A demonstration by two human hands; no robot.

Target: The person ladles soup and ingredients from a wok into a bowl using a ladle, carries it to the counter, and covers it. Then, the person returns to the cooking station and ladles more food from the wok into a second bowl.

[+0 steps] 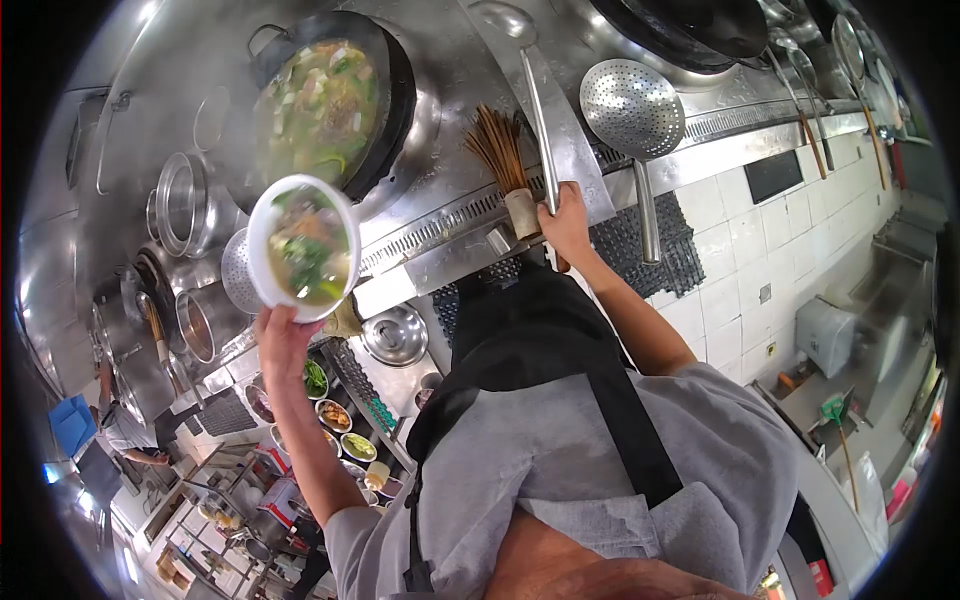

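Note:
My left hand (286, 335) grips the lower rim of a white bowl (352, 250), which holds soup with green leaves and pale pieces. Just beyond the bowl, a black wok (397, 110) is full of steaming broth with greens and white chunks. My right hand (568, 222) is closed around the handle end of a long metal ladle (540, 120). The ladle's head rests on the steel stove top, right of the wok. Beside my right hand stands a bamboo wok brush (505, 150), bristles up. A perforated skimmer (632, 110) lies further right.
Metal pots (195, 325) and strainers line the stove's left side. Below them are a steel lid (394, 335) and several small bowls of ingredients (358, 446). Another wok (690, 30) sits at the upper right. A person (130, 430) is at the far left.

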